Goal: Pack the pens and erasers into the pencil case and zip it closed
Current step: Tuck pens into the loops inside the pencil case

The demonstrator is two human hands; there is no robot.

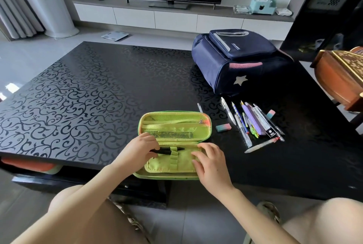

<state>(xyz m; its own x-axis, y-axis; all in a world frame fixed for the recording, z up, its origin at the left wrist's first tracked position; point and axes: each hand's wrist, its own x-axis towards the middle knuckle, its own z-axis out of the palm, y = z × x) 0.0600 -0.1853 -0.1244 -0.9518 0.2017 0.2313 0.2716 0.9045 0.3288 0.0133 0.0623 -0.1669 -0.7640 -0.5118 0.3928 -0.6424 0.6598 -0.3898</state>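
Observation:
A lime-green pencil case [174,126] lies wide open at the table's near edge, its mesh-pocket lid towards the far side. A black pen [169,151] lies across the near half, threaded through an elastic loop. My left hand [137,150] pinches the pen's left end. My right hand [211,162] rests with spread fingers on the case's right inner flap. Several pens [249,122] lie in a loose row to the right of the case. One pink-and-teal eraser [223,127] sits beside the case, a second eraser [271,114] beyond the pens.
A navy backpack [237,61] lies behind the pens on the black patterned table [78,90]. A wooden chair [339,79] stands at the right edge. A TV cabinet runs along the far wall. My knees are below the table's near edge.

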